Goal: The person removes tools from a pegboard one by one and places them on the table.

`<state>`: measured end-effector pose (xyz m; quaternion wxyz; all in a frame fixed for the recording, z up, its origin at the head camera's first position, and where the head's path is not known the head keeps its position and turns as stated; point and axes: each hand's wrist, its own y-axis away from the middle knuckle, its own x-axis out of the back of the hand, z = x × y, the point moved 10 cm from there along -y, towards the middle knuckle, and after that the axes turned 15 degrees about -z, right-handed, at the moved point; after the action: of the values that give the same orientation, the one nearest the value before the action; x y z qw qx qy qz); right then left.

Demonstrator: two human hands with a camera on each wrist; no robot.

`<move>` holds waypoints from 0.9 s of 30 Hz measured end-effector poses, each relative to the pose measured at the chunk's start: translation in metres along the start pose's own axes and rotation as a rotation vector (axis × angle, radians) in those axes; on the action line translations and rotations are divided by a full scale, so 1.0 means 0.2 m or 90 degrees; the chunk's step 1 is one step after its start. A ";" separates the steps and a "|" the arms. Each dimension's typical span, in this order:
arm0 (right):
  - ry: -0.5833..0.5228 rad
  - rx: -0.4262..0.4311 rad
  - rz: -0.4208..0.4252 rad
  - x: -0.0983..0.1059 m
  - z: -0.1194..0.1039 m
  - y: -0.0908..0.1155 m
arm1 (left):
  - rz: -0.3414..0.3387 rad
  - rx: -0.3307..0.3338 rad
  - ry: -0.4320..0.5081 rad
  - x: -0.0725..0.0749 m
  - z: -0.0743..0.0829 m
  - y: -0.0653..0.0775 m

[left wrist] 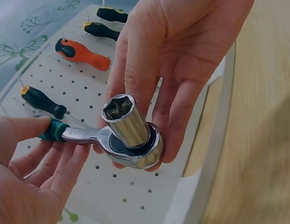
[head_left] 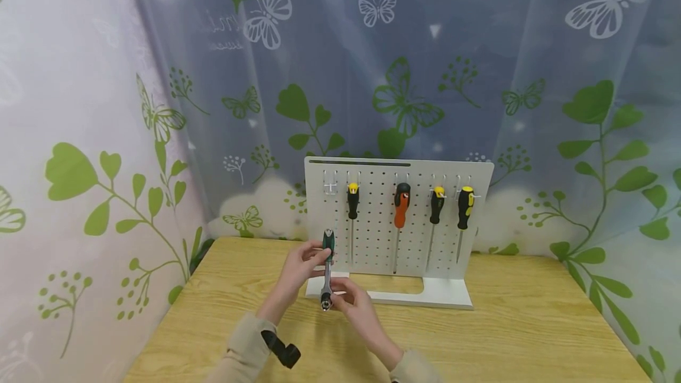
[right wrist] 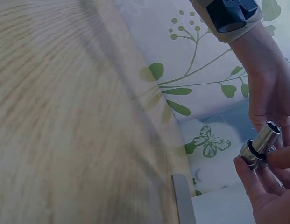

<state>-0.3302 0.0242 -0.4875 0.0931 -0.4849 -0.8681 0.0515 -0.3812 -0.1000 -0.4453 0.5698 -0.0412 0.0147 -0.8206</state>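
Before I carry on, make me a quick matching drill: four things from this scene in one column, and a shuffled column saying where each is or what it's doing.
Things
1. orange-and-black screwdriver
2. left hand
3. silver socket
4. right hand

Places and states
a. fitted on the ratchet head
b. hanging on the white pegboard
c. holding the ratchet at its head end
d. holding the ratchet by its green handle

Right pairs: 1-b, 2-d, 3-a, 4-c
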 end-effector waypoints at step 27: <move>0.049 -0.087 -0.041 -0.17 0.25 0.11 | 0.031 0.085 0.045 0.04 -0.39 0.20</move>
<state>-0.3062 0.0071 -0.5444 0.0949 -0.4638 -0.8803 -0.0300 -0.3534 -0.1237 -0.5254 0.5900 0.0264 -0.0193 -0.8067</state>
